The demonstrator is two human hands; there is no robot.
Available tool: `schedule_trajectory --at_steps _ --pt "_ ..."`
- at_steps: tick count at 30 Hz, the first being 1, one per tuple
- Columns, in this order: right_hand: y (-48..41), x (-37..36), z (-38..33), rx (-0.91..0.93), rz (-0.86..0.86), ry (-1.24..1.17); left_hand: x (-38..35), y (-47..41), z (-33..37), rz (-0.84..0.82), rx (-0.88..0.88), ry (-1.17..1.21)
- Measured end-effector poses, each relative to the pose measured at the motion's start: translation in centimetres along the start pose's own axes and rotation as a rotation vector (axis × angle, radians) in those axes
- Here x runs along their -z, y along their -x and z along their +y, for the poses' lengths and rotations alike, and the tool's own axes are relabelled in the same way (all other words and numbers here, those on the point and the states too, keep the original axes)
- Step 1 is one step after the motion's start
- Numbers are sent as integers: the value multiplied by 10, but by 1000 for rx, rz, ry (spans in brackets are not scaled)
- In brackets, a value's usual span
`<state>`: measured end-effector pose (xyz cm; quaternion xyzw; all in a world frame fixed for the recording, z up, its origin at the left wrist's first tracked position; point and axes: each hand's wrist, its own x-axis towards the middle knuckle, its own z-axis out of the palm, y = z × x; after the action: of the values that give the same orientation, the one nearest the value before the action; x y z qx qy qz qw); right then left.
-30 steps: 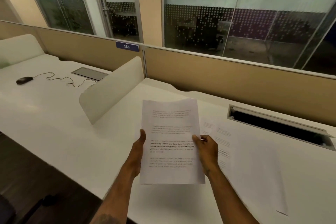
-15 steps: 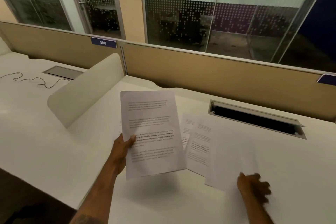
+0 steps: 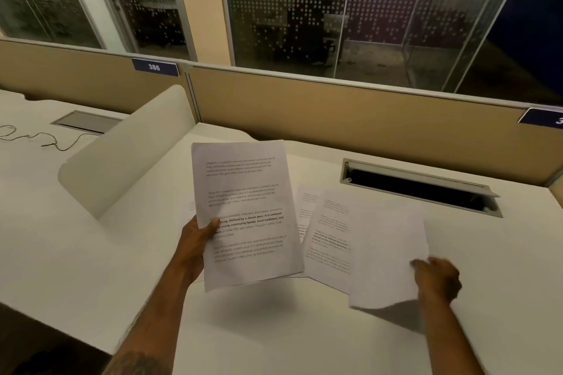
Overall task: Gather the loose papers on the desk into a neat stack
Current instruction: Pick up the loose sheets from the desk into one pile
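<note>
Left grip [image 3: 198,240] clamped on the printed white paper sheets [image 3: 246,216], held above the white surface [image 3: 91,253] near its front edge. Right grip [image 3: 435,278] pinching the blank white sheet [image 3: 387,256], its near corner lifted. Two more printed pages [image 3: 327,237] lie under it, mid-surface. Risk: the one-corner pinch bends the sheet, or drags the pages below askew.
</note>
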<state>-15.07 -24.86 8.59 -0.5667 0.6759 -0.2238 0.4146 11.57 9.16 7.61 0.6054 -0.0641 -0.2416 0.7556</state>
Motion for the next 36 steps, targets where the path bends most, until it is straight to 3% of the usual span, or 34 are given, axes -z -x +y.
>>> schedule_trajectory --at_steps 4,7,9,13,16,19,21,23,26,30,36 --pt "19 0 -53 535 231 162 7 -3 11 44 1 -17" --pt "41 -24 -63 817 159 387 12 -6 11 58 7 -30" --pt "50 -49 -53 856 39 658 12 -7 11 61 8 -47" --pt "62 -95 -15 788 -179 942 15 -6 10 63 7 -60" --pt "61 -113 14 680 -325 943 19 -6 7 67 11 -67" --pt "55 -122 27 468 -503 758 19 -5 6 61 12 -63" --pt "41 -117 23 347 -481 614 20 -5 5 60 14 -57" --pt "17 -107 21 261 -323 475 21 -5 3 62 17 -46" --pt "-13 -90 31 144 -128 564 22 -5 -1 68 26 -34" --pt "-24 -80 44 -12 -168 636 25 -2 -6 67 45 -25" --pt "-48 -88 32 -86 -256 304 28 -12 -1 91 38 -10"
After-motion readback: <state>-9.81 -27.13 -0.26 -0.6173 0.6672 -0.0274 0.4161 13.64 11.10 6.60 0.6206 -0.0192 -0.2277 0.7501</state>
